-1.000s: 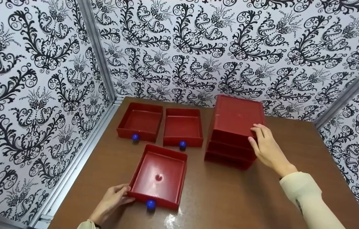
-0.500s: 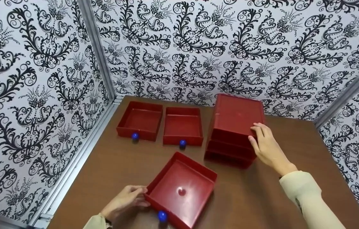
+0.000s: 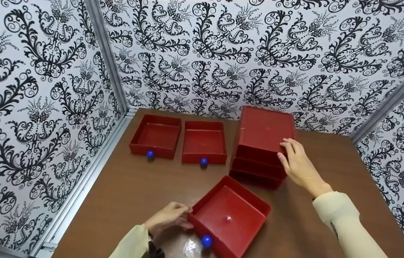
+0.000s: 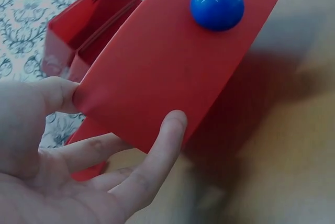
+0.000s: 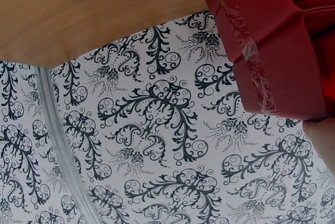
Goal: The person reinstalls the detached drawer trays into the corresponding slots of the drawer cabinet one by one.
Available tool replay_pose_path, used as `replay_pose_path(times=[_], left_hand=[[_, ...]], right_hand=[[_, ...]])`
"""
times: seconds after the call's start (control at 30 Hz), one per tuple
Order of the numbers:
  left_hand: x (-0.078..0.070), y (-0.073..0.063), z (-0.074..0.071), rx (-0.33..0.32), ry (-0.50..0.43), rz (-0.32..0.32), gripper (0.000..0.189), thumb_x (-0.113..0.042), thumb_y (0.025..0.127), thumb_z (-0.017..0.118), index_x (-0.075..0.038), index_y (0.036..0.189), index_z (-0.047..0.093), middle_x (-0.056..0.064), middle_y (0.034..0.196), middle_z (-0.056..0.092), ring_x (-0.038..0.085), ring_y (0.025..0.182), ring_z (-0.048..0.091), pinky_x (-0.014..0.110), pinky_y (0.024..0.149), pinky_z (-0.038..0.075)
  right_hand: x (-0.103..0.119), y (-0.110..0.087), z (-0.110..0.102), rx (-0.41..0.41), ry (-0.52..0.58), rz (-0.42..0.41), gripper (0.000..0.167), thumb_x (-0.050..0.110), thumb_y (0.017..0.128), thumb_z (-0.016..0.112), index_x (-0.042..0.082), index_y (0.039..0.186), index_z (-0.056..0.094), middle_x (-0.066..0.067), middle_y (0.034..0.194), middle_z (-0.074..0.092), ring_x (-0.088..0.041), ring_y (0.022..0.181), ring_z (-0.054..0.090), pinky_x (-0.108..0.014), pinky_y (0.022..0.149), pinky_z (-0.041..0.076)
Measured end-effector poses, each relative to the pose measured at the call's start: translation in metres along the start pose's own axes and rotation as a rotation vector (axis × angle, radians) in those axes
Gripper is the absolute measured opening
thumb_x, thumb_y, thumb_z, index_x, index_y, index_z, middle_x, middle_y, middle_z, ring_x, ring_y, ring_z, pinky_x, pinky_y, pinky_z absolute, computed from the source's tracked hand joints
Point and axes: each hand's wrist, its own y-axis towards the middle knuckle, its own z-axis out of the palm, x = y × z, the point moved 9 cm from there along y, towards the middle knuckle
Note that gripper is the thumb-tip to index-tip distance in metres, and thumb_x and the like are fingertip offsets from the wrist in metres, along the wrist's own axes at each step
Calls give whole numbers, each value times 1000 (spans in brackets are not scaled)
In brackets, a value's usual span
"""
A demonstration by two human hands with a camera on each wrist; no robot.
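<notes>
In the head view my left hand (image 3: 171, 216) grips a red drawer (image 3: 229, 216) by its left front corner. The left wrist view shows the thumb at the front panel's edge and other fingers under the corner, with a blue round knob (image 4: 217, 5) on that panel. The drawer is turned at an angle, its inside bare. My right hand (image 3: 300, 166) holds the near right top corner of a red drawer cabinet (image 3: 266, 129), fingers on top and thumb at the front edge. Dark, stacked openings face forward. Clear tape (image 5: 248, 46) runs along its side in the right wrist view.
Two more red drawers with blue knobs stand on the brown table (image 3: 144, 190): one at the far left (image 3: 156, 136), another drawer (image 3: 203, 141) between it and the cabinet. Behind the table rises a patterned wall (image 3: 202, 71), and a metal rail (image 3: 91, 179) runs along the left edge.
My left hand has carried the drawer rightward, bringing it in front of the cabinet and turning it clockwise. My right hand stays on the cabinet's corner.
</notes>
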Motion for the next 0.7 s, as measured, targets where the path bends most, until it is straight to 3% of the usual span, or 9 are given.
replay_pose_path(times=[0.27,0.7], left_hand=[[-2,16,13,13,15,-11,29,-14,99,45,10,107,60,7,90,67,16,75,73,27,75,65],[1,27,18,-31,7,-36,35,-14,101,46,14,118,55,17,99,69,16,71,72,29,75,65]], right_hand=[[-1,0,1,5,-1,5,31,12,100,54,-8,123,53,-29,138,48,-45,135,40,-56,119,33],[-3,0,2,12,-16,-3,31,12,100,53,-8,123,52,-30,137,49,-45,135,40,-55,118,34]])
